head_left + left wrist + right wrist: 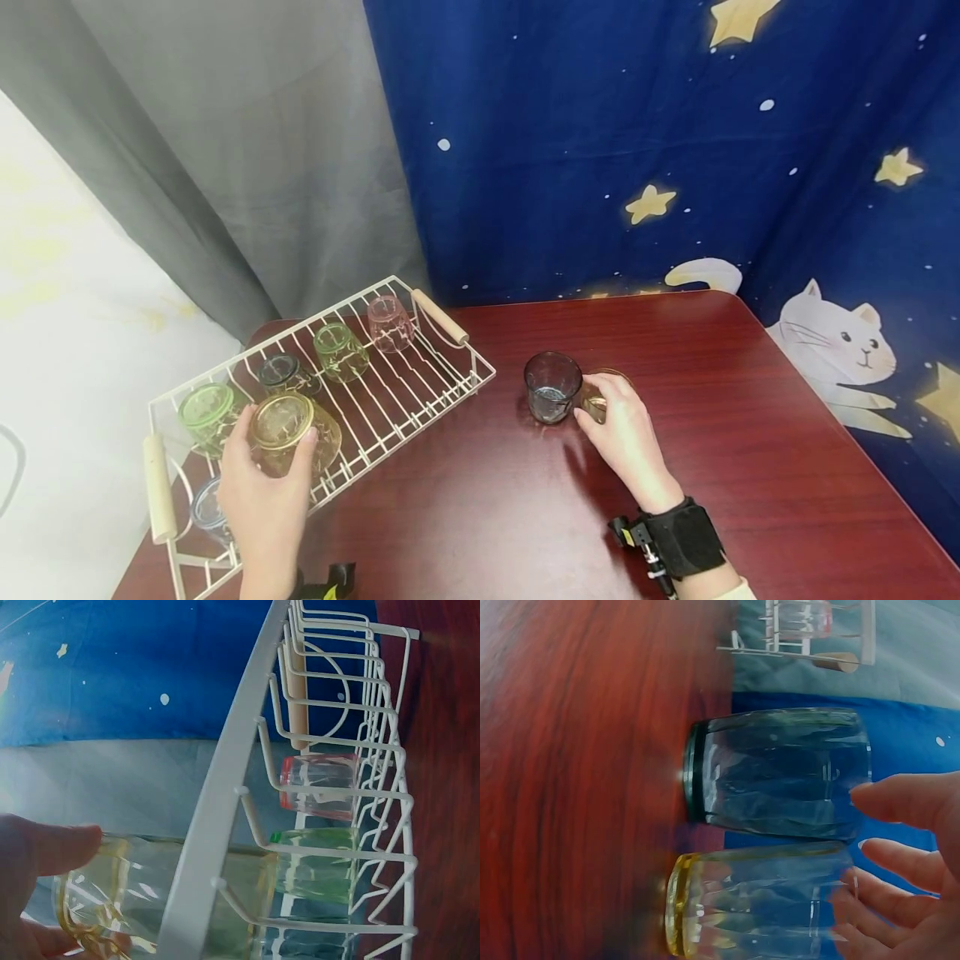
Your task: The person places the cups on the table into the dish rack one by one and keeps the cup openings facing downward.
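Observation:
My left hand (262, 500) grips an upside-down yellow glass (326, 442) by its base, thumb and fingers on opposite sides, over the near left part of a white wire rack (390, 433). In the left wrist view the rack's top rail crosses in front of this glass. On the table, a dark grey glass (552, 387) stands upright beside another upright yellow glass (750, 900). My right hand (626, 429) is at their rims, thumb close to the grey glass and loosely bent fingers by the yellow one, which it partly hides. Actual contact is unclear.
Upside-down glasses sit in the rack: pink (390, 325), small green (341, 354), dark grey (288, 375), larger green (210, 412) and blue (210, 504). Wooden handles (441, 317) are at the rack's ends. Grey and blue curtains (570, 167) hang behind the reddish-brown table (450, 517).

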A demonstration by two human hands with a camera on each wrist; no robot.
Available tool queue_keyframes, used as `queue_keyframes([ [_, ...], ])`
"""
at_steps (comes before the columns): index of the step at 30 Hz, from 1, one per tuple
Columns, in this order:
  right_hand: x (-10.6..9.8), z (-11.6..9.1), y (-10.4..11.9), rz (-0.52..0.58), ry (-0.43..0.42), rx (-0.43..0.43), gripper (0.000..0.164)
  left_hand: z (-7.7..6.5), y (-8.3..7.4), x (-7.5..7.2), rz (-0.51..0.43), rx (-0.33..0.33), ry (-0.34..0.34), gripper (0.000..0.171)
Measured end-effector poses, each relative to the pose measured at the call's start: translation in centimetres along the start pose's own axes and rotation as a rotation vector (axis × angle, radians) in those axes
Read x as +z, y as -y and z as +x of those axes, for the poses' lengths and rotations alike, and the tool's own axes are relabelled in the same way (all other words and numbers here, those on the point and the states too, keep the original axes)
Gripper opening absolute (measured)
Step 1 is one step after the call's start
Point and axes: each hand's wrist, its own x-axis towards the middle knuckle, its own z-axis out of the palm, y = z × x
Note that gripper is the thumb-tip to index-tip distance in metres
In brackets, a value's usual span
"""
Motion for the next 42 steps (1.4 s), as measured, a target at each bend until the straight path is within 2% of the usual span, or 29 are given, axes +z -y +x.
queue_keyframes([
  [8,0.6,-0.4,-0.4,-0.082,-0.078,-0.014,0.039,-0.2,1.1,0.1,0.077,-0.028,0.073,0.079],
  [14,0.9,-0.6,-0.7,-0.152,-0.081,-0.025,0.038,-0.2,1.2,0.2,0.109,-0.060,0.119,0.079],
  [20,1.2,-0.6,-1.0,-0.205,-0.095,-0.089,0.034,-0.1,1.4,0.3,0.127,-0.094,0.170,0.080],
  [27,1.6,-0.5,-1.1,-0.236,-0.151,-0.152,0.027,0.0,1.6,0.4,0.141,-0.094,0.195,0.081],
  [42,1.8,-0.3,-1.0,-0.269,-0.212,-0.166,0.022,0.0,1.7,0.8,0.194,-0.066,0.227,0.073],
])
